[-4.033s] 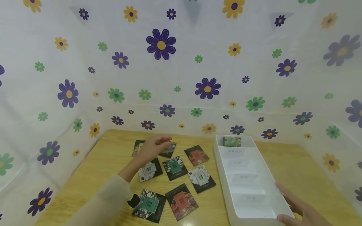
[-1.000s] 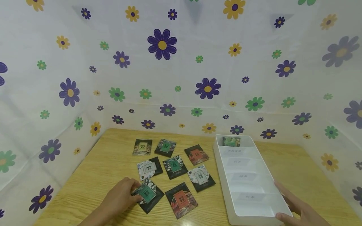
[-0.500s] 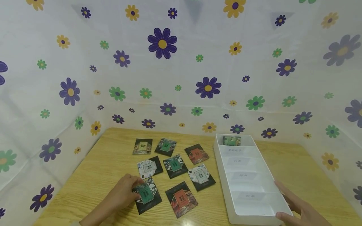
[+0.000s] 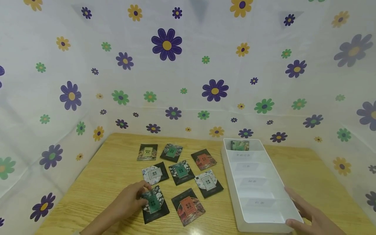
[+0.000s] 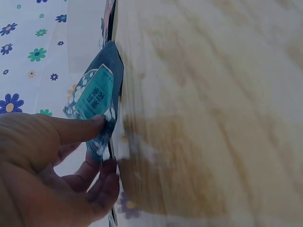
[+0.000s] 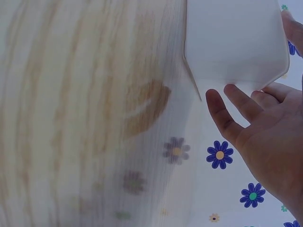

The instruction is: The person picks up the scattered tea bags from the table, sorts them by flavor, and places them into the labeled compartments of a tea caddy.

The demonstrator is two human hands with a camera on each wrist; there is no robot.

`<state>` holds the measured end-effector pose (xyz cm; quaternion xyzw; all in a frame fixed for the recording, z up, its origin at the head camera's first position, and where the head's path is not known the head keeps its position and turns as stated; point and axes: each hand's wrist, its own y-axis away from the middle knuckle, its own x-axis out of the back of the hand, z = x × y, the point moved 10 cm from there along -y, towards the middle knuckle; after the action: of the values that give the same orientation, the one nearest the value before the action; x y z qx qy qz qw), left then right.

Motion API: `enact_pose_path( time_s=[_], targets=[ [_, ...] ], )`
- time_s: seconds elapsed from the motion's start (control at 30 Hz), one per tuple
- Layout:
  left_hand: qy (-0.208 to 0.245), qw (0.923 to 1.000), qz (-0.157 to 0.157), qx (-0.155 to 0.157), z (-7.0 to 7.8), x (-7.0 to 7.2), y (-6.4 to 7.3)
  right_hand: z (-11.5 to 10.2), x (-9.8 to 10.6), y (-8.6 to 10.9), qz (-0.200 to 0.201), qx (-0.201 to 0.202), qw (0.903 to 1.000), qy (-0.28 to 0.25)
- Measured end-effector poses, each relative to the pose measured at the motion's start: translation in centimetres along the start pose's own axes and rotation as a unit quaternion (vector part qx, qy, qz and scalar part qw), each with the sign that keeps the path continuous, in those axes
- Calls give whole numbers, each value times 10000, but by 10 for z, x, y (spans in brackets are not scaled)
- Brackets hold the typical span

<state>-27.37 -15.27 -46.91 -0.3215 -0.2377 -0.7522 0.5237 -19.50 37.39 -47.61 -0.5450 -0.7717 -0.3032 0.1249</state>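
My left hand (image 4: 131, 199) pinches the left edge of a flat black tea packet (image 4: 160, 213) with a teal label and white flower print, at the near left of the group. In the left wrist view the thumb lies on the front of this packet (image 5: 97, 92), with fingers behind it, and the packet is tilted up. My right hand (image 4: 312, 215) touches the near right corner of a long white divided tray (image 4: 236, 195). Its thumb is at the near end and its fingers lie along the right side. The right wrist view shows these fingers (image 6: 244, 104) fairly straight against the tray.
Several more packets lie flat on the wooden table (image 4: 97, 176), including a red-labelled one (image 4: 188, 207), a white one (image 4: 208, 183) and a yellow-labelled one (image 4: 147, 152). A green packet (image 4: 240, 146) stands in the tray's farthest compartment. A flower-print sheet (image 4: 188, 65) surrounds the table.
Four seconds ago my left hand was over the far left packets; it came down to the near teal-labelled packet, which has since turned and shifted slightly. My right hand stays at the tray.
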Motion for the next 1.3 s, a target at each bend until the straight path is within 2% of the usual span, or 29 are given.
enact_pose_path(
  time_s=[0.2, 0.3, 0.4, 0.5, 0.7, 0.9, 1.03, 1.3],
  targets=[
    [266, 9993, 233, 91, 0, 8, 1, -4, -1, 1, 82, 102, 9997, 223],
    [509, 9969, 445, 404, -5, 11, -1, -2, -2, 2, 59, -13, 9999, 99],
    [883, 9910, 704, 725, -12, 15, -3, 0, -2, 2, 53, -59, 9999, 75],
    [1186, 9863, 837, 789, -14, 19, -5, 0, -2, 2, 75, -59, 9999, 130],
    [1565, 9823, 761, 692, -11, 22, -8, -1, -1, 4, 113, -37, 9998, 175],
    [1712, 9819, 693, 414, 5, 26, -14, -4, 1, 4, 191, 104, 9982, 554],
    [1789, 9810, 647, 392, 16, 26, -21, -6, 3, 4, 241, 217, 9955, 887],
    [2232, 9734, 446, 245, 37, 19, -40, -13, 6, 4, 579, 480, 9880, 1347]
  ],
)
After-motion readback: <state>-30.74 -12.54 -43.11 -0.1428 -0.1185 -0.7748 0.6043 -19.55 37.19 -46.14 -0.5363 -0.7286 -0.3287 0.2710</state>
